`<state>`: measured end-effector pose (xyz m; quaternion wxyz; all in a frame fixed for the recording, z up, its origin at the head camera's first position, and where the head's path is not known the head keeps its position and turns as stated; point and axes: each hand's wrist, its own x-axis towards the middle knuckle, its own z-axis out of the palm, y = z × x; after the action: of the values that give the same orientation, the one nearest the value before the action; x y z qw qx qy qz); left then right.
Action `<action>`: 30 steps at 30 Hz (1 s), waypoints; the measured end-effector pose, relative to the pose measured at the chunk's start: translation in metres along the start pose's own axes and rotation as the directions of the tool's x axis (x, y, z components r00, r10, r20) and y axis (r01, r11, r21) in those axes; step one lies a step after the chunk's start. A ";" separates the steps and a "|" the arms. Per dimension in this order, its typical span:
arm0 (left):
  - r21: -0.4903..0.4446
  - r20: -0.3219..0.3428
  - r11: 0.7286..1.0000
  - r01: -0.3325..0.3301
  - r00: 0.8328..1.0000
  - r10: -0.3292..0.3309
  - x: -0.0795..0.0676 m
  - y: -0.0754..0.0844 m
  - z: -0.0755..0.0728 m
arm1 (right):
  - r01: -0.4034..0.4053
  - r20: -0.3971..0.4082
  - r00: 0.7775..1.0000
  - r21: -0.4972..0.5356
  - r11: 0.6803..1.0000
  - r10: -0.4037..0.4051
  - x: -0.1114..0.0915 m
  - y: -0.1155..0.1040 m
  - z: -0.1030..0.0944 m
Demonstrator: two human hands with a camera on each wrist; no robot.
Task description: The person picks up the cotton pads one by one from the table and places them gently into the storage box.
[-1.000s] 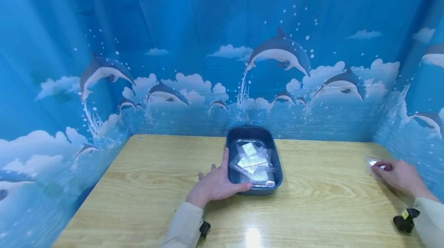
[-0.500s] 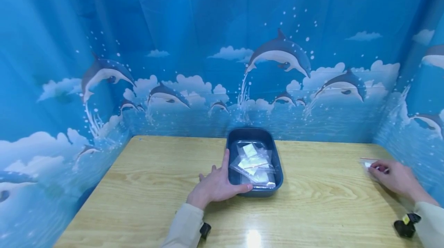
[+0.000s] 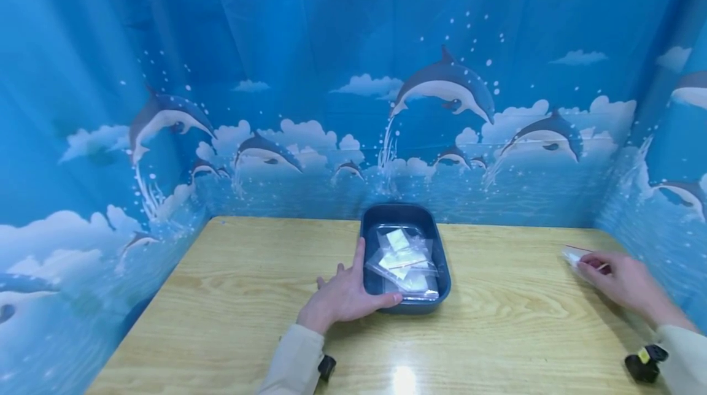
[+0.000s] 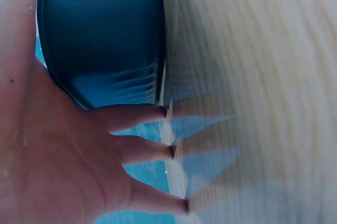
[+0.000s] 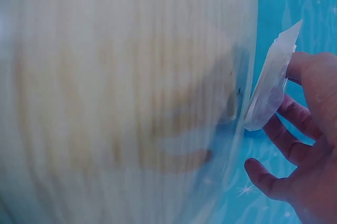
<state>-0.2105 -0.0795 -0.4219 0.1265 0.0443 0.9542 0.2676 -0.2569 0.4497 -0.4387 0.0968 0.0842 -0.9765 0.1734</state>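
A dark blue plastic bin point(image 3: 397, 214) stands on the table towards the back. Inside it lie several small clear zip bags point(image 3: 405, 260) with white contents, overlapping each other. My left hand point(image 3: 339, 294) rests against the bin's near left corner, thumb across the front rim and index finger along the left side. In the left wrist view its other fingers point(image 4: 145, 150) are spread straight, their tips on the tabletop. Far to the right, my right hand point(image 3: 624, 281) pinches a small zip bag point(image 5: 271, 84) between thumb and fingers, tilted up close over the table.
The wooden table point(image 3: 248, 303) meets a blue curtain point(image 3: 309, 76) printed with dolphins at the back and both sides. Bare tabletop stretches between the bin and my right hand. Black wrist devices point(image 3: 643, 364) sit at both sleeves.
My right hand has moved a little to the left with the zip bag in its pinch. The left hand and the bin have stayed in place.
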 end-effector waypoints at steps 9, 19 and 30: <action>-0.003 -0.003 1.000 -0.004 1.000 0.004 0.000 0.000 0.000 | 0.091 -0.081 0.993 0.029 0.995 -0.089 -0.001 -0.020 0.007; -0.002 -0.001 1.000 -0.006 1.000 0.006 0.000 -0.001 0.000 | 0.163 -0.164 0.974 0.018 0.986 -0.158 0.002 -0.053 0.007; 0.004 -0.006 1.000 -0.013 1.000 0.013 0.001 -0.002 0.001 | 0.236 -0.250 0.942 0.008 0.972 -0.226 0.012 -0.090 0.013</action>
<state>-0.2112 -0.0810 -0.4240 0.1217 0.0498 0.9547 0.2668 -0.2528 0.3600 -0.4189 0.2357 0.1776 -0.9366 0.1886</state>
